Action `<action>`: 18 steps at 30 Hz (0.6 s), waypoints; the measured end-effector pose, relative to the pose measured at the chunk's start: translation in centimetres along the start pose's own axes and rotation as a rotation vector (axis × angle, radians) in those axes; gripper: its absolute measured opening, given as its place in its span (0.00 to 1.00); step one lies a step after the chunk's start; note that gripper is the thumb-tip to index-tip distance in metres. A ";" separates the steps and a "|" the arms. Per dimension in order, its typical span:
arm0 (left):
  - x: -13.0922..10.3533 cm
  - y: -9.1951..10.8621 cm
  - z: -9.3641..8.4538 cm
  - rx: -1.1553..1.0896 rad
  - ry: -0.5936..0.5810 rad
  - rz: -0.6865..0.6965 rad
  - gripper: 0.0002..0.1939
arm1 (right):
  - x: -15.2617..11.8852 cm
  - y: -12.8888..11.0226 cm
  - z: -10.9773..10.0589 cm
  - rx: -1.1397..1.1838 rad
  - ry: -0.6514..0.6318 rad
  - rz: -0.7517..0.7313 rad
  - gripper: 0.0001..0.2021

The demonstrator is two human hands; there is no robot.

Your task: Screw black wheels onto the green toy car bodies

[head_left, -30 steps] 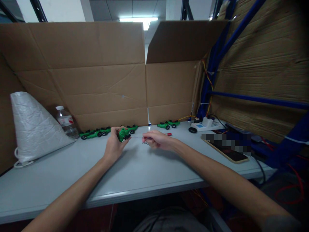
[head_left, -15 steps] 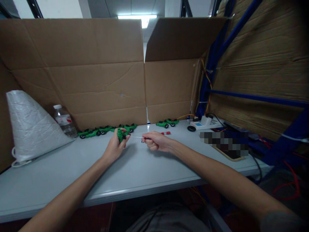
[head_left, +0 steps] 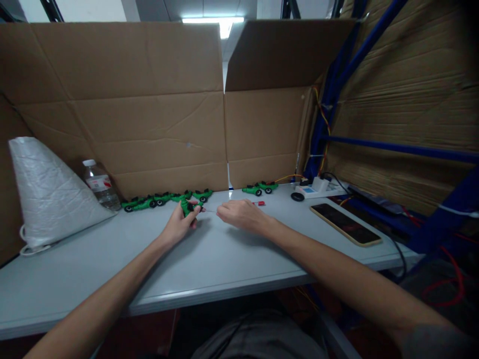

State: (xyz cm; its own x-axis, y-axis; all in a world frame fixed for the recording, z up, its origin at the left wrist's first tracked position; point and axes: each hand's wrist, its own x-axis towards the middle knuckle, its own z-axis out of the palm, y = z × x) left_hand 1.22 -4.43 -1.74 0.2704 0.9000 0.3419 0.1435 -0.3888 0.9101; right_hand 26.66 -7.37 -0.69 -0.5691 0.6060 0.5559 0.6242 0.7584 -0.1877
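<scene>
L hand (head_left: pixel 178 223): fingers pinched green toy car (head_left: pixel 186 207) above table (head_left: pixel 187 269). R hand (head_left: pixel 241 215): fingers curled round thin-shafted tool (head_left: pixel 210 211); tip contact unclear. Risk: loose L pinch or off-axis R push could've skidded tool into L fingers. Other cars (head_left: pixel 139 203) lay behind, nr cardboard (head_left: pixel 168 119).

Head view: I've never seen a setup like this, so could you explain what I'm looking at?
There is no machine here: a camera worn on a person's head looks forward and down at two bare hands. The left hand holds what looks like a green toy car. The right hand grips a thin rod pointing toward it; contact is too small to tell. On the table, more green cars stand along the back, with a bottle and silvery bag left, a phone right.
</scene>
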 end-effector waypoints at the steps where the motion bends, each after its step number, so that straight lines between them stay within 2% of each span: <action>1: 0.0 0.1 0.1 0.006 0.002 0.023 0.28 | 0.1 0.0 0.1 0.095 0.042 0.037 0.09; 3: -0.1 0.5 0.2 0.020 0.019 0.099 0.26 | 0.5 -0.1 0.5 0.386 0.108 0.165 0.12; 5: -0.3 1.1 0.4 0.052 0.053 0.205 0.23 | 0.8 0.0 0.7 0.775 0.088 0.353 0.16; 8: -0.6 2.0 0.6 0.100 0.093 0.289 0.20 | 1.0 0.2 0.7 1.332 -0.101 0.606 0.19; 10: -0.8 2.2 0.6 0.118 0.098 0.307 0.19 | 1.0 0.3 0.6 1.546 -0.200 0.688 0.16; 13: -0.8 2.1 0.5 0.100 0.093 0.320 0.17 | 0.9 -0.1 0.6 1.604 -0.179 0.723 0.09; 18: -0.7 1.7 0.5 0.016 0.025 0.220 0.17 | 1.1 -1.4 1.7 1.371 0.020 0.676 0.07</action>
State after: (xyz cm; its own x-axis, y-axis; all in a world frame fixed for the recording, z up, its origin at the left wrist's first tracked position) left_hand 1.72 -5.78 -0.53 0.2736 0.7973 0.5380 0.0984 -0.5796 0.8089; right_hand 24.25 -7.37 -1.22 -0.3762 0.9240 0.0693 -0.2109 -0.0126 -0.9774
